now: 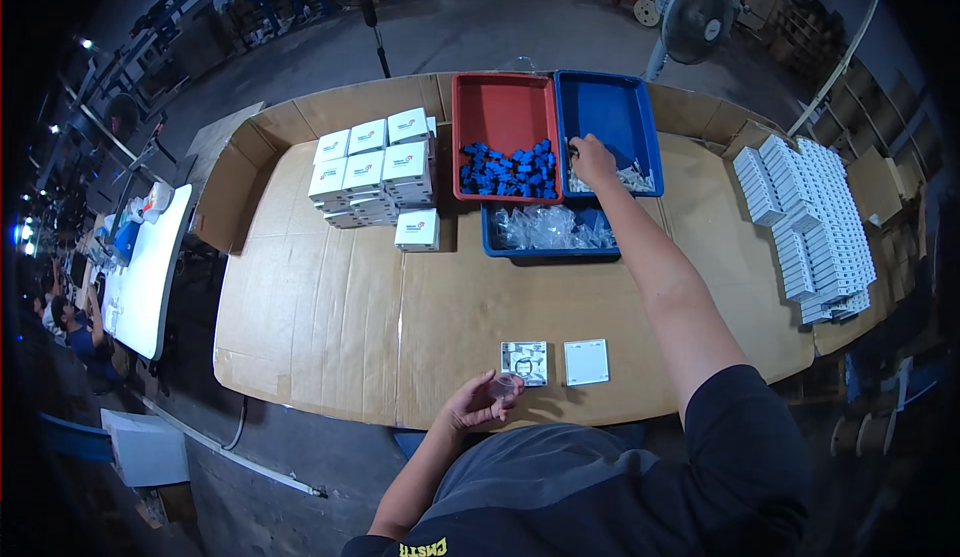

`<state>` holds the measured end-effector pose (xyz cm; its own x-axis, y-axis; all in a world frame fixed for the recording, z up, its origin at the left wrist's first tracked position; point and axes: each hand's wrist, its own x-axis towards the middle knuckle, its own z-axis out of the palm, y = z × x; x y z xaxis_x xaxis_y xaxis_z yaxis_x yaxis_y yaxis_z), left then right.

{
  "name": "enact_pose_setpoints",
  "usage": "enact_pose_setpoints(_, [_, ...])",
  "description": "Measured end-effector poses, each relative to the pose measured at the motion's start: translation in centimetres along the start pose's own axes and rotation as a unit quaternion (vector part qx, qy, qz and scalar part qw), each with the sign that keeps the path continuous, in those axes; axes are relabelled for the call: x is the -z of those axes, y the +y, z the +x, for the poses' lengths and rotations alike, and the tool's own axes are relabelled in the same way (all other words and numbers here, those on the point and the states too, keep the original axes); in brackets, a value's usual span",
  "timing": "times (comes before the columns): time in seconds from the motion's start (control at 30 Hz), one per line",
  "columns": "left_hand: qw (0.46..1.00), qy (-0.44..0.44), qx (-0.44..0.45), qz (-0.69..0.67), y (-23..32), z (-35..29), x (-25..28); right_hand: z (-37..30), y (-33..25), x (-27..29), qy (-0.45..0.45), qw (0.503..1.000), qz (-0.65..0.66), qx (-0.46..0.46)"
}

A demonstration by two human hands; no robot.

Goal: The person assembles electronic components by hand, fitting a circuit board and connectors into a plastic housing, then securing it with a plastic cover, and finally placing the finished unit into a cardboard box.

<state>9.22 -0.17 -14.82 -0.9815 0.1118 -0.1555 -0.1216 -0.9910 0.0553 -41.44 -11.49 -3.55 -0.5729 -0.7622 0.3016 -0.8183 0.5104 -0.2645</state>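
Note:
My left hand (pixel 478 403) is near the front edge of the table, its fingers curled around a small clear plastic piece (pixel 503 386) that could be a bag. Just beyond it lies an open white box (pixel 537 348) with a dark ring-shaped outline and small parts inside. To its right is a flat white square cover (pixel 586 361). My right arm stretches forward, and my right hand (pixel 593 160) is inside a blue tray (pixel 605 97) above small pale parts (pixel 634 179). Its fingers are pinched together at the tray's left side; what they hold is too small to name.
A red tray (pixel 505 107) holds many blue parts (pixel 507 170). Clear plastic bags fill a nearer blue tray (pixel 550 253). Stacked white boxes (pixel 363 170) stand left; rows of white pieces (pixel 808 227) stand right. A cardboard wall (pixel 315 112) borders the table's far side.

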Motion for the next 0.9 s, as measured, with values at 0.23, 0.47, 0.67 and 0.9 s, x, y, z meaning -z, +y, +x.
enact_pose_setpoints(0.23, [1.0, -0.019, 0.001, -0.014, 0.0, 0.2, -0.4, 0.4, 1.8, 0.7, -0.002, 0.996, -0.087, -0.033])
enact_pose_setpoints(0.47, [1.0, -0.011, 0.003, -0.012, 0.2, -0.1, -0.5, 0.3, 0.0, 1.6, 0.025, 0.996, 0.033, 0.082])
enact_pose_setpoints(0.67, [1.0, -0.018, 0.005, -0.008, 0.0, 0.3, -0.6, 0.8, 1.8, 0.1, -0.048, 0.995, 0.065, 0.05])
enact_pose_setpoints(0.9, [1.0, -0.007, 0.003, 0.028, -0.2, 0.0, 0.8, -0.2, 0.2, 0.6, -0.052, 0.997, 0.05, 0.024])
